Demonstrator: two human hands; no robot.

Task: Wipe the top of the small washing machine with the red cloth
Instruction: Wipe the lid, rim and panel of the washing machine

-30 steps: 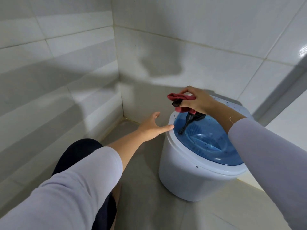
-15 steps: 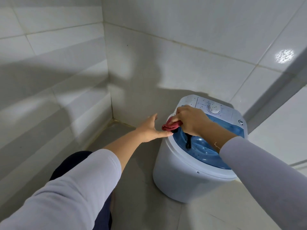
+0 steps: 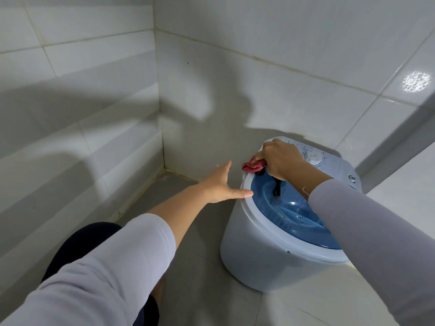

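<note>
The fingers [image 3: 266,158] of the right hand [image 3: 281,162] are curled tight around the red cloth [image 3: 253,167], which is bunched into a wad and pressed against the white rim at the far left edge of the small washing machine [image 3: 261,260]. Most of the cloth is hidden under the hand; a crumpled red fold sticks out to the left of the knuckles. A black strap or cord [image 3: 277,188] hangs from under the same hand down over the blue lid [image 3: 292,212]; whether the hand grips it too cannot be told.

The left hand [image 3: 220,184] is released, with the fingers spread and straight. Its thumb lies against the white rim on the machine's left side, while the other fingers point away toward the wall corner, holding nothing.

The machine is a round white tub standing on the grey floor [image 3: 204,292] close to the tiled wall [image 3: 282,95]. Its translucent blue lid is shut and speckled with small dark spots. Behind the lid, a pale control panel carries a round white dial [image 3: 313,157], just beside the right wrist.

Both forearms wear pale sleeves [image 3: 106,274] pushed partway up. A dark-clad knee [image 3: 82,241] shows beneath the left arm. Shadows of the arms fall across the tiles, and a bright spot of light [image 3: 416,81] sits on the wall at upper right.
</note>
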